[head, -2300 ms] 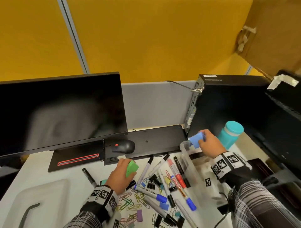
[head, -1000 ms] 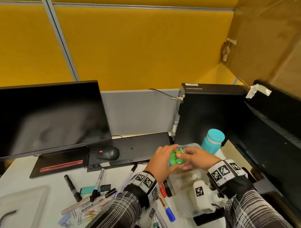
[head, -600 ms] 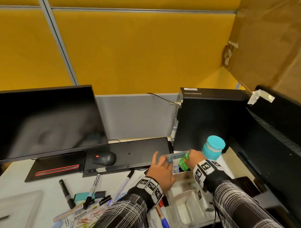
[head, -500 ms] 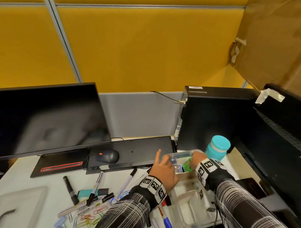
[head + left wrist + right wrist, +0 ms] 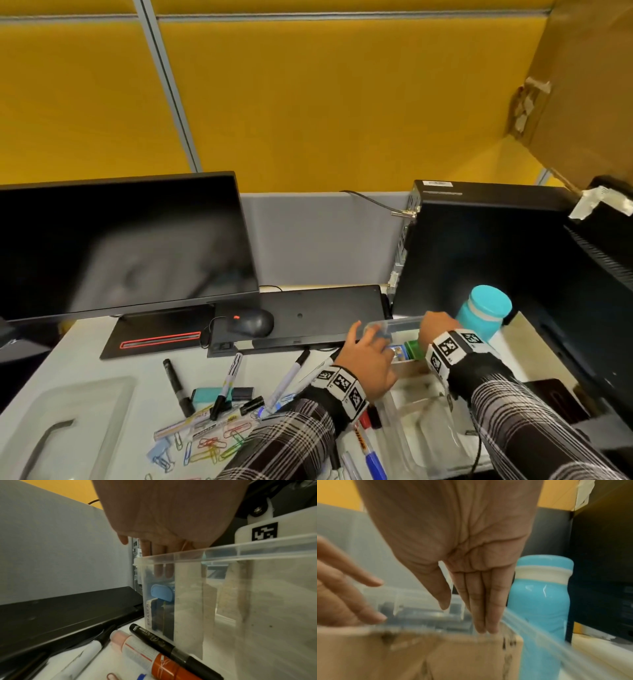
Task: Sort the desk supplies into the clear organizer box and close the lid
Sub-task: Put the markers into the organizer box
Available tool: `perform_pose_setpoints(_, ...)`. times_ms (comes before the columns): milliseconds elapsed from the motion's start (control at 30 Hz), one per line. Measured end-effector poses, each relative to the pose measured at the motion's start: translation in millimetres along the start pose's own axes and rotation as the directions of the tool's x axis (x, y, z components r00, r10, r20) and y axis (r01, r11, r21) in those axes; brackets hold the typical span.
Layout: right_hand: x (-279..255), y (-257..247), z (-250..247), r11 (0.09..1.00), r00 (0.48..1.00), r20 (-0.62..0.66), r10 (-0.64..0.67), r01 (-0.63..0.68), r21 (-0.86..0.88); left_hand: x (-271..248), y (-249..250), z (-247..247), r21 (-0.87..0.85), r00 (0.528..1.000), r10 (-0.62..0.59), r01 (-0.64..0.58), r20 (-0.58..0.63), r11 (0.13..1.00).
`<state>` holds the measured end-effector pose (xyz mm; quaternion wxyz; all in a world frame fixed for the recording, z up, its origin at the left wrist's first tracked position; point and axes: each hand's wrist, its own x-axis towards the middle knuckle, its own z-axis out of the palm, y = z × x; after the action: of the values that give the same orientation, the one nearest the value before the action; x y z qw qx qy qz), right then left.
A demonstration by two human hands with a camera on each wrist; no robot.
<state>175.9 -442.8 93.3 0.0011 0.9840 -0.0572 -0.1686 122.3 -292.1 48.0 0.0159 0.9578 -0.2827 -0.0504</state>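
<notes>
The clear organizer box (image 5: 404,442) stands at the desk's right front, with cardboard dividers (image 5: 419,655) inside. My left hand (image 5: 371,337) reaches over the left wall, straight fingers (image 5: 161,573) dipping into the far compartment and holding nothing. Below them lie a blue eraser (image 5: 162,593) and a labelled eraser (image 5: 150,612). A green item (image 5: 414,349) sits in the same far end. My right hand (image 5: 465,619) hangs over the far end with straight fingers pointing down, empty. Markers (image 5: 233,380) and paper clips (image 5: 212,445) lie loose on the desk at left.
A teal bottle (image 5: 486,315) stands right behind the box, against the black computer tower (image 5: 479,246). Keyboard (image 5: 308,318), mouse (image 5: 251,322) and monitor (image 5: 120,240) line the back. The box lid (image 5: 68,428) lies at front left. Two markers (image 5: 171,646) lie against the box's left wall.
The green item passed from my left hand to my right, went down into the box's far end and was let go. My left fingers moved over the wall into that compartment.
</notes>
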Motion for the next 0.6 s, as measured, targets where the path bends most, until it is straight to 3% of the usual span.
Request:
perform_pose_setpoints(133, -20.6, -2.1, -16.6, 0.998, 0.986, -0.162, -0.047, 0.053, 0.037, -28.7, -18.7, 3.2, -0.191, 0.979, 0.026, -0.065, -0.203, 0.979)
perform_pose_setpoints(233, -40.7, -10.7, -16.2, 0.959, 0.913, -0.357, -0.199, 0.257, 0.122, -67.1, -44.1, 7.5, -0.287, 0.959, -0.122, 0.045, -0.255, 0.957)
perform_pose_setpoints(333, -63.9, -35.7, -11.2, 0.861, 0.846, -0.45, -0.287, 0.434, 0.267, -108.2, -78.2, 15.0, -0.34, 0.934, -0.269, 0.18, -0.236, 0.923)
perform_pose_setpoints(467, -76.8, -83.2, 10.3, 0.831, 0.787, -0.427, -0.444, 0.54, 0.132, -150.1, -136.8, 36.1, -0.21, 0.932, -0.355, 0.333, -0.075, 0.919)
perform_pose_setpoints(600, -61.6, -129.6, 38.3, 0.844, 0.819, -0.207, -0.535, 0.529, -0.088, -173.0, -181.2, 43.0, -0.128, 0.877, -0.425, 0.458, 0.223, 0.88)
